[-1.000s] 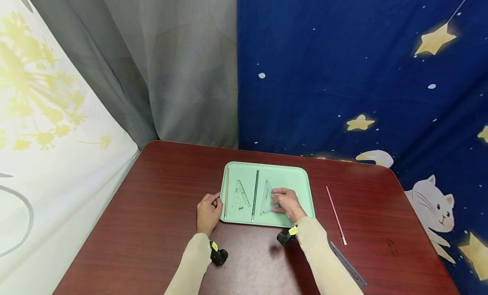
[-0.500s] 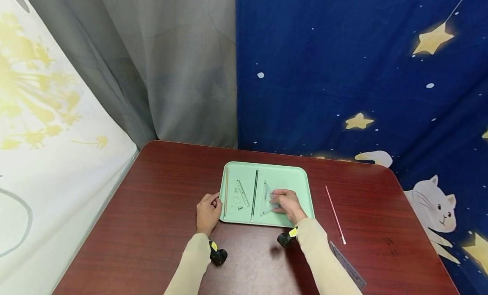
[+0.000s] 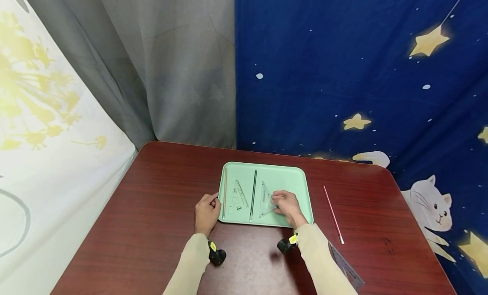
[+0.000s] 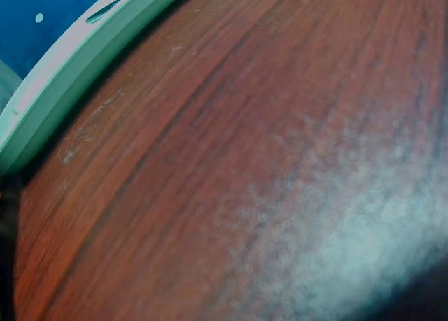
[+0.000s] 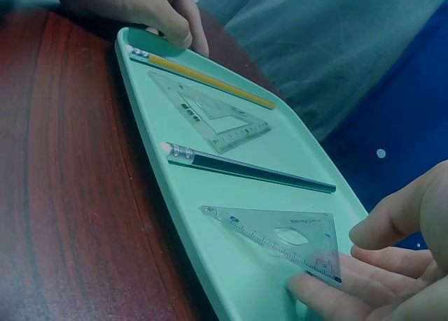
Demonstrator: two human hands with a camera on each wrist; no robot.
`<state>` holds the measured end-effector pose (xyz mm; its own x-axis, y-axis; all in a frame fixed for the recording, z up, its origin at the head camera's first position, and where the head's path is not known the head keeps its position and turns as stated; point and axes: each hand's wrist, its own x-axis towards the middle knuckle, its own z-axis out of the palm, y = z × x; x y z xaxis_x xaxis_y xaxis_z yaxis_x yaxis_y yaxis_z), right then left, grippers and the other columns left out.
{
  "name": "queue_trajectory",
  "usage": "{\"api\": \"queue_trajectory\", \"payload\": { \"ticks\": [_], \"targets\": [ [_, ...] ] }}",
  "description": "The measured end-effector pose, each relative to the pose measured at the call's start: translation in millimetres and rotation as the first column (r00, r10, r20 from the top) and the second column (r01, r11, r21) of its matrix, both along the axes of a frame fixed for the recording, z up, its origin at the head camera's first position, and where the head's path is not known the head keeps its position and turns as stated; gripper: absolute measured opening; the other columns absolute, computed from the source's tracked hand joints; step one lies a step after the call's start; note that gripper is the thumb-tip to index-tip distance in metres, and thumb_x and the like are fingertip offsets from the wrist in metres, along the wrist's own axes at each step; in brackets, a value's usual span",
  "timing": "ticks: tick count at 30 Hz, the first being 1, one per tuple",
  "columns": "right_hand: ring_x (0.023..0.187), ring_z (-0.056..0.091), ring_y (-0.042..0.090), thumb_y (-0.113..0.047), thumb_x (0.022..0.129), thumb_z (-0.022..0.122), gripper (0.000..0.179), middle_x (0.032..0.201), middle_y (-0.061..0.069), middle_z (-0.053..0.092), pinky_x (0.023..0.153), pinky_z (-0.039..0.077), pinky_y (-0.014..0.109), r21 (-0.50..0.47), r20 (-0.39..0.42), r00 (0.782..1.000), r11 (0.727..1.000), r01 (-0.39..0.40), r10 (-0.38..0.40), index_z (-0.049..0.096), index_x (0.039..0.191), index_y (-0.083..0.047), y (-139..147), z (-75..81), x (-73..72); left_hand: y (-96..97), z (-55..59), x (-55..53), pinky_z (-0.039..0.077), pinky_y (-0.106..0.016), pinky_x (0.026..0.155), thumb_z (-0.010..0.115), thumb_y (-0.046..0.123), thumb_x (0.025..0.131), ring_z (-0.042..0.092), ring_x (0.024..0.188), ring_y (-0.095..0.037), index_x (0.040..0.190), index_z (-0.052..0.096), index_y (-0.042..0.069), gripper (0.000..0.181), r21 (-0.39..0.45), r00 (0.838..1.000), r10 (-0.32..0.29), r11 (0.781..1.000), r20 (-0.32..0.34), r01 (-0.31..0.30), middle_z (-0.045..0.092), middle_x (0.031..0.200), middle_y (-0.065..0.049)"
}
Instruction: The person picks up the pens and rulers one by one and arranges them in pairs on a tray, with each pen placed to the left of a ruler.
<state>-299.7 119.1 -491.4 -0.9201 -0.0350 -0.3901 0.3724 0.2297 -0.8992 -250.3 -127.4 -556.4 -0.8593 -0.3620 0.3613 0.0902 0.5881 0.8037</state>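
A light green tray (image 3: 287, 173) lies on the table. My left hand (image 3: 207, 213) grips its left rim, fingers at the edge in the right wrist view. My right hand (image 3: 286, 206) is at the right edge of a clear set square (image 5: 280, 237), which lies in the tray. Its thumb (image 5: 385, 219) stands apart from the set square, and a fingertip (image 5: 308, 286) is right by the corner. Left of it in the tray are a dark pencil (image 3: 253, 195), a second clear set square (image 3: 238, 197) and a yellow pencil (image 5: 210, 80).
Right of the tray a pink pencil (image 3: 333, 214) lies on the brown table (image 3: 160, 193). A grey see-through ruler-like piece (image 3: 347, 267) lies partly under the right sleeve (image 3: 324, 261). Grey (image 3: 190, 74) and blue (image 3: 305, 74) curtains hang behind the table.
My right hand's fingers have loosened and drawn slightly off the right set square, which shows more fully in the tray. The left hand keeps its place at the rim.
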Motion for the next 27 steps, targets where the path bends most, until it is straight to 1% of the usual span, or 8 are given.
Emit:
{"api": "queue_trajectory", "payload": {
  "ticks": [5, 10, 12, 17, 19, 22, 27],
  "targets": [
    [0.119, 0.054, 0.037, 0.002, 0.091, 0.052, 0.038, 0.129, 0.027, 0.055, 0.081, 0.054, 0.037, 0.001, -0.016, 1.000, 1.000, -0.007, 0.007, 0.053, 0.128, 0.008, 3.3, 0.9, 2.9, -0.9, -1.8, -1.3, 0.043, -0.022, 0.055, 0.058, 0.003, 0.086, 0.048, 0.057, -0.006, 0.104, 0.074, 0.002, 0.024, -0.005, 1.000, 0.000, 1.000, -0.004, -0.001, 0.062, 0.077, -0.003],
    [0.116, 0.055, 0.033, 0.002, 0.090, 0.051, 0.040, 0.129, 0.028, 0.055, 0.080, 0.052, 0.033, -0.013, -0.030, 1.000, 1.000, 0.001, -0.002, 0.051, 0.129, 0.008, 5.5, 4.1, 5.2, -1.1, -2.2, -0.6, 0.043, -0.022, 0.055, 0.058, 0.003, 0.087, 0.048, 0.056, -0.006, 0.104, 0.074, 0.002, 0.023, -0.004, 1.000, -0.003, 1.000, -0.002, 0.003, 0.062, 0.077, -0.004],
    [0.115, 0.056, 0.032, 0.002, 0.089, 0.052, 0.041, 0.129, 0.029, 0.055, 0.082, 0.050, 0.033, -0.017, -0.037, 0.999, 1.000, 0.004, -0.005, 0.050, 0.129, 0.008, 6.6, 5.0, 5.9, -1.3, -2.3, -0.3, 0.043, -0.022, 0.055, 0.058, 0.003, 0.087, 0.048, 0.057, -0.006, 0.104, 0.074, 0.002, 0.023, -0.004, 1.000, -0.002, 1.000, 0.000, 0.002, 0.062, 0.077, -0.004],
    [0.119, 0.054, 0.036, 0.001, 0.089, 0.052, 0.040, 0.128, 0.028, 0.055, 0.095, 0.047, 0.041, -0.012, -0.041, 0.999, 1.000, -0.002, 0.002, 0.050, 0.129, 0.008, 11.0, 6.1, 8.6, -1.1, -1.9, -0.1, 0.043, -0.022, 0.055, 0.058, 0.003, 0.087, 0.049, 0.057, -0.006, 0.104, 0.074, 0.003, 0.023, -0.005, 1.000, 0.004, 1.000, 0.000, -0.004, 0.062, 0.076, -0.003],
    [0.120, 0.053, 0.038, 0.001, 0.090, 0.052, 0.040, 0.128, 0.029, 0.055, 0.097, 0.045, 0.044, -0.011, -0.040, 0.999, 1.000, -0.007, 0.006, 0.049, 0.129, 0.009, 12.7, 6.6, 9.4, -1.1, -1.6, 0.1, 0.043, -0.023, 0.055, 0.058, 0.003, 0.086, 0.049, 0.057, -0.007, 0.104, 0.074, 0.002, 0.023, -0.008, 1.000, 0.006, 1.000, -0.003, -0.006, 0.062, 0.076, -0.003],
    [0.117, 0.055, 0.037, 0.001, 0.089, 0.053, 0.041, 0.127, 0.028, 0.056, 0.095, 0.047, 0.043, -0.010, -0.033, 0.999, 1.000, -0.002, 0.001, 0.050, 0.129, 0.008, 14.8, 7.9, 10.1, -1.1, -1.0, 0.6, 0.043, -0.023, 0.055, 0.058, 0.004, 0.087, 0.049, 0.057, -0.007, 0.104, 0.074, 0.002, 0.024, -0.010, 1.000, 0.005, 1.000, 0.000, -0.005, 0.062, 0.076, -0.003],
    [0.105, 0.062, 0.027, 0.001, 0.085, 0.056, 0.043, 0.123, 0.025, 0.059, 0.083, 0.053, 0.036, 0.000, -0.011, 1.000, 1.000, 0.025, -0.025, 0.052, 0.128, 0.006, 18.8, 8.9, 11.5, -0.9, -0.3, 0.9, 0.043, -0.023, 0.055, 0.058, 0.003, 0.087, 0.050, 0.058, -0.007, 0.104, 0.074, 0.002, 0.024, -0.002, 1.000, 0.004, 1.000, 0.000, -0.004, 0.063, 0.077, -0.004]
  ]
}}
